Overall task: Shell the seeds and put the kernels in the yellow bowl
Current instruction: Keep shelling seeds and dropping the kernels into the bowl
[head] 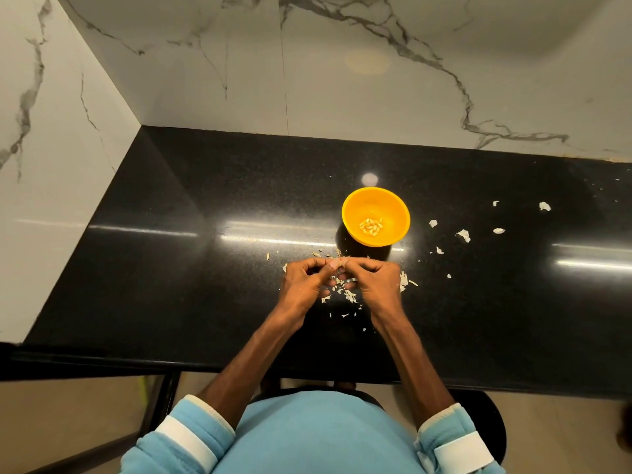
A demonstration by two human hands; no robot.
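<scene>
Shelling in progress, partly done. The left hand (303, 282) and right hand (373, 280) meet at centre frame just above the counter. Their fingers are curled, and the grip of each is closed by thumb and fingertips on one small pale seed (336, 264), as far as its size allows a reading; whether its shell has opened cannot be told. The round yellow plastic bowl (346, 213) stands upright just above the hands in the frame and holds a small cluster of pale kernels (371, 226) that covers only part of its bottom. Torn pale shell fragments (346, 293) lie beneath and around the hands, and larger white husk scraps (463, 235) are scattered toward the right of the frame. No stock of unshelled seeds can be made out, so the amount left cannot be judged; the kernel in hand is not yet in the bowl. Surface: polished black speckled stone counter (205, 206), with bright streaks of reflected light. Room: white marble-patterned wall panels (342, 80) with grey veins fill the upper and left frame; beige floor and a dark round stool (485, 419) show along the bottom.
</scene>
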